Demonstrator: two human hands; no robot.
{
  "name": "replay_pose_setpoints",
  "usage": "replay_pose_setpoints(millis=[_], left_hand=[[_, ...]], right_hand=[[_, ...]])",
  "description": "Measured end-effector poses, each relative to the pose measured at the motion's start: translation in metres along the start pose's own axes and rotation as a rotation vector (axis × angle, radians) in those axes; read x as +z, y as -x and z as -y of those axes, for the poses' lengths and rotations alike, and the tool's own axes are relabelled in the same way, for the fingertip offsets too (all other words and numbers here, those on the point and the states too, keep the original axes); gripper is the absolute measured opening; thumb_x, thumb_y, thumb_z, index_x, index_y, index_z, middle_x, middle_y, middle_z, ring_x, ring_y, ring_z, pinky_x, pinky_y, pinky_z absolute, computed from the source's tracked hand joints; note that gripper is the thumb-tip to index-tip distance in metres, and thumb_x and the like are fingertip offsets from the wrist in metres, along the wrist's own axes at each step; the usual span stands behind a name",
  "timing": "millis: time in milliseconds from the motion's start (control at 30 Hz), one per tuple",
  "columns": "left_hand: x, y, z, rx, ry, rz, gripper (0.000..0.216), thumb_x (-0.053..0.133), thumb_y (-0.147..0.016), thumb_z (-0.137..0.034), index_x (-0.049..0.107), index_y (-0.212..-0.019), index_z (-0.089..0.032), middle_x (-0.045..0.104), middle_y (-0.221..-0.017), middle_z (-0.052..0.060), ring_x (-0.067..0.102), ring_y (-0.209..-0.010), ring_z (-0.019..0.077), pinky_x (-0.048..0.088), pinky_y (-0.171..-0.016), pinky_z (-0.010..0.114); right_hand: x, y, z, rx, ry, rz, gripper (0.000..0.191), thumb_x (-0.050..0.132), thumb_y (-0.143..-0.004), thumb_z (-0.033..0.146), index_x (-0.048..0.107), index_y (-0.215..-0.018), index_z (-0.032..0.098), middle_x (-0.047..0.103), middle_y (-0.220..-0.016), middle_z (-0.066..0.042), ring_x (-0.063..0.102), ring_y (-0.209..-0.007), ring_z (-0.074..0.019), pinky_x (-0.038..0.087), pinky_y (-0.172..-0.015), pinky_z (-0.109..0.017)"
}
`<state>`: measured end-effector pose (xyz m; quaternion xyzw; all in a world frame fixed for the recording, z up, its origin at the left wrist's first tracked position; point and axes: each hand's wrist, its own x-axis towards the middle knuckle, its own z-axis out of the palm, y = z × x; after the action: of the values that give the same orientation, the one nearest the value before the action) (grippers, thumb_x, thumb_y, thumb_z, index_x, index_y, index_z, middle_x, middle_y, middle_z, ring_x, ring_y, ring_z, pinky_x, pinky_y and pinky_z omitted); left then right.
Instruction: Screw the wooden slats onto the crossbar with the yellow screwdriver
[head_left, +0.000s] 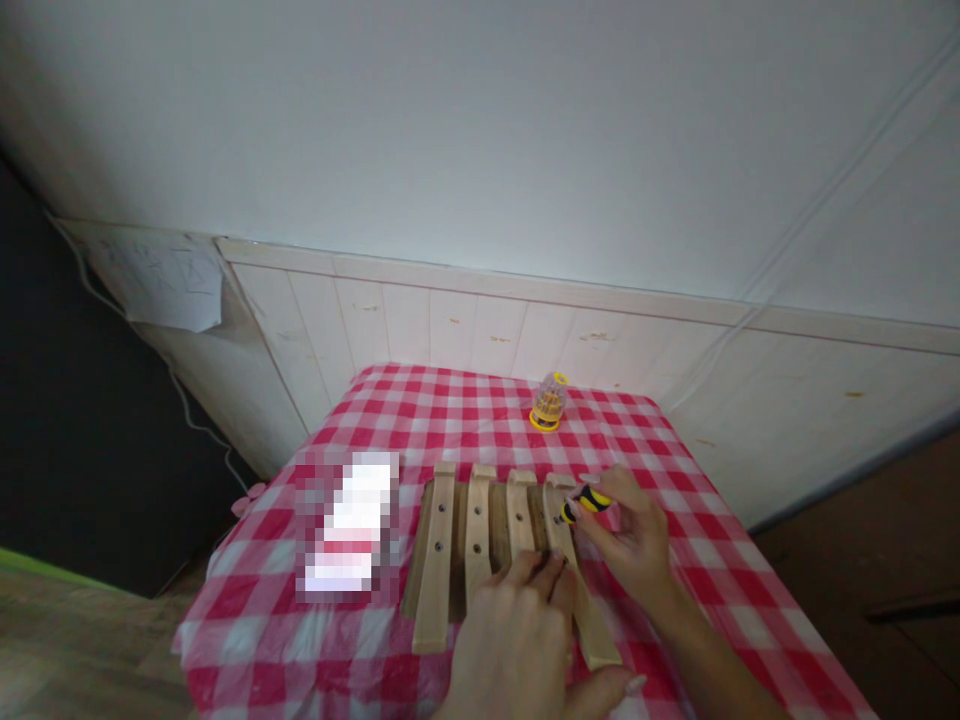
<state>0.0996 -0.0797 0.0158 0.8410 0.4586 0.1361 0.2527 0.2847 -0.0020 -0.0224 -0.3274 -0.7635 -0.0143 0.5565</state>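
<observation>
My right hand [634, 535] is closed around a small screwdriver [586, 504] with a yellow and black handle. Its tip points at the upper screw of the rightmost wooden slat [596, 630]. That slat lies on a wooden board [420, 560], beside several similar pale slats, such as the leftmost slat [433, 590]. Dark screws show in the slats. My left hand [517, 640] presses down over the middle and right slats, fingers laid on the wood and thumb spread out to the right. It hides their lower parts.
A red and white checked tablecloth [360, 660] covers the table. At the back stands a clear case of screwdriver bits [549, 402] with a yellow base. A blurred-out white object [349, 525] lies left of the board. A white panelled wall [450, 320] rises behind.
</observation>
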Motion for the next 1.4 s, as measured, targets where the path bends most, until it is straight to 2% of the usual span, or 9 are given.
replay_pose_setpoints(millis=[100, 267, 567, 767, 900, 1033, 1133, 1267, 1400], left_hand=[[0.001, 0.0, 0.0, 0.005, 0.004, -0.002, 0.066, 0.076, -0.086, -0.066, 0.075, -0.126, -0.014, 0.071, -0.135, 0.014, 0.062, -0.128, 0.0396, 0.057, -0.103, 0.055], [0.0, -0.001, 0.0, -0.006, 0.009, -0.01, 0.065, 0.077, -0.085, -0.066, 0.075, -0.125, -0.014, 0.071, -0.135, 0.014, 0.062, -0.127, 0.0393, 0.058, -0.103, 0.054], [-0.004, -0.001, -0.003, -0.006, 0.017, 0.006, 0.061, 0.077, -0.087, -0.063, 0.076, -0.122, -0.013, 0.072, -0.134, 0.014, 0.064, -0.125, 0.0389, 0.056, -0.105, 0.057], [0.001, 0.001, 0.003, 0.034, 0.017, -0.047, 0.06, 0.075, -0.087, -0.066, 0.076, -0.122, -0.016, 0.073, -0.133, 0.013, 0.066, -0.12, 0.0379, 0.059, -0.1, 0.051], [0.002, 0.002, 0.003, 0.035, 0.006, -0.063, 0.059, 0.074, -0.088, -0.066, 0.076, -0.122, -0.018, 0.072, -0.134, 0.012, 0.066, -0.121, 0.0373, 0.059, -0.101, 0.05], [0.0, 0.0, 0.002, 0.013, 0.0, -0.041, 0.061, 0.075, -0.087, -0.066, 0.075, -0.124, -0.017, 0.072, -0.134, 0.012, 0.065, -0.123, 0.0382, 0.059, -0.101, 0.051], [0.0, -0.001, 0.001, 0.004, 0.013, -0.013, 0.063, 0.076, -0.086, -0.067, 0.076, -0.124, -0.016, 0.072, -0.134, 0.013, 0.064, -0.124, 0.0385, 0.058, -0.102, 0.053], [-0.001, -0.001, 0.001, 0.003, 0.014, -0.01, 0.064, 0.075, -0.086, -0.067, 0.075, -0.124, -0.015, 0.072, -0.134, 0.013, 0.064, -0.125, 0.039, 0.057, -0.104, 0.054], [-0.002, -0.001, 0.0, -0.012, 0.024, 0.001, 0.061, 0.076, -0.086, -0.064, 0.076, -0.124, -0.016, 0.071, -0.136, 0.012, 0.062, -0.127, 0.0397, 0.057, -0.104, 0.056]], right_hand=[[-0.006, -0.005, 0.004, -0.055, 0.006, 0.072, 0.036, 0.066, -0.095, 0.018, 0.068, -0.129, 0.032, 0.084, -0.099, -0.007, 0.079, -0.079, -0.0255, 0.067, -0.07, -0.04], [-0.013, -0.008, 0.003, -0.05, 0.0, 0.176, 0.043, 0.052, -0.104, 0.018, 0.062, -0.144, 0.031, 0.082, -0.123, -0.01, 0.08, -0.109, -0.0276, 0.068, -0.087, -0.041], [-0.005, 0.004, -0.007, 0.118, -0.043, 0.019, 0.019, 0.062, -0.102, 0.028, 0.068, -0.12, 0.029, 0.078, -0.106, -0.011, 0.079, -0.097, -0.0265, 0.067, -0.081, -0.043], [0.0, 0.005, -0.005, 0.131, -0.122, -0.08, 0.022, 0.069, -0.097, 0.027, 0.061, -0.118, 0.03, 0.07, -0.103, -0.007, 0.074, -0.09, -0.0228, 0.067, -0.074, -0.038], [0.002, 0.006, -0.003, 0.149, -0.161, -0.043, 0.026, 0.066, -0.099, 0.022, 0.058, -0.123, 0.029, 0.075, -0.106, -0.008, 0.079, -0.088, -0.0226, 0.068, -0.069, -0.036], [0.001, 0.008, -0.003, 0.192, -0.133, -0.001, 0.021, 0.066, -0.1, 0.024, 0.064, -0.121, 0.028, 0.083, -0.108, -0.011, 0.083, -0.087, -0.0252, 0.071, -0.067, -0.038], [-0.003, 0.008, -0.004, 0.176, -0.107, -0.01, 0.024, 0.069, -0.099, 0.024, 0.068, -0.122, 0.027, 0.084, -0.113, -0.012, 0.084, -0.097, -0.0284, 0.072, -0.074, -0.041], [-0.011, 0.0, 0.0, 0.154, -0.158, 0.095, 0.032, 0.054, -0.107, 0.025, 0.066, -0.136, 0.027, 0.08, -0.128, -0.015, 0.081, -0.11, -0.0294, 0.072, -0.081, -0.041], [-0.014, -0.005, 0.001, 0.178, -0.112, 0.087, 0.027, 0.056, -0.106, 0.026, 0.075, -0.124, 0.028, 0.085, -0.115, -0.011, 0.083, -0.103, -0.0284, 0.071, -0.084, -0.04]])
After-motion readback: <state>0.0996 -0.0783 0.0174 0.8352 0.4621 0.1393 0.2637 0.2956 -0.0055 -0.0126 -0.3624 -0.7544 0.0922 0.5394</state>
